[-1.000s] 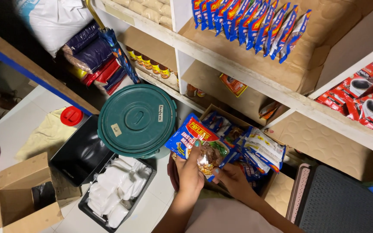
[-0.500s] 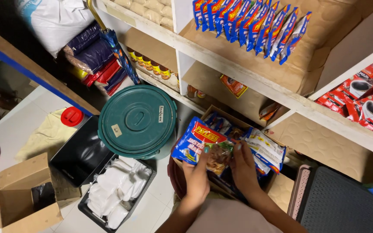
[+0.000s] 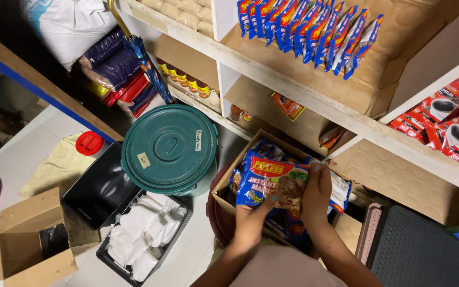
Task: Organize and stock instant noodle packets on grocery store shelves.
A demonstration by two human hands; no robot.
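While both hands clamp it, the blue noodle packet (image 3: 273, 182) lies nearly flat above the open cardboard box (image 3: 228, 175), long axis running left-right. Left hand (image 3: 251, 222) pinches its near edge, right hand (image 3: 317, 191) wraps the right end. Beside the box sits a green lidded bucket (image 3: 169, 148).

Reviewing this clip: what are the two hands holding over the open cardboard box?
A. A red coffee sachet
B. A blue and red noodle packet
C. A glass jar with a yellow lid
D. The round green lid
B: both the left hand and the right hand grip a blue and red noodle packet above the cardboard box, while the round green lid sits untouched beside it.
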